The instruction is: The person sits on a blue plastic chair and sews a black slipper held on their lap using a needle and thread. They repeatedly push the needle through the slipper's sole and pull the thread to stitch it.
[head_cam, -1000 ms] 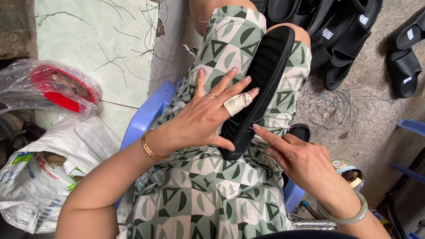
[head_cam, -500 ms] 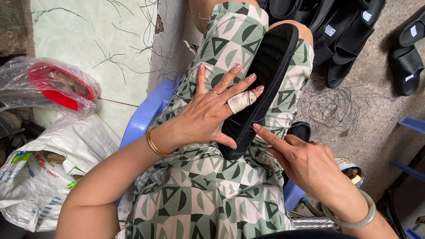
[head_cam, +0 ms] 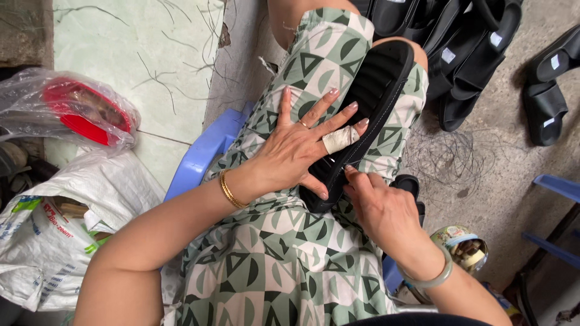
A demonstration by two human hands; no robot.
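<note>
I am seeing my left hand lying flat with fingers spread, pressing a black sandal sole against my lap. My right hand is pinching the sole's near edge with curled fingers. The sole is resting on patterned green fabric. More black sandals are lying on the floor beyond, well apart.

A rough grey concrete floor carries a heap of black rubber sandals at the top and a tangle of thin dark threads just below them. A small round tin stands near the blue plastic stool. To the left lie a white woven sack and a clear plastic bag holding something red.
</note>
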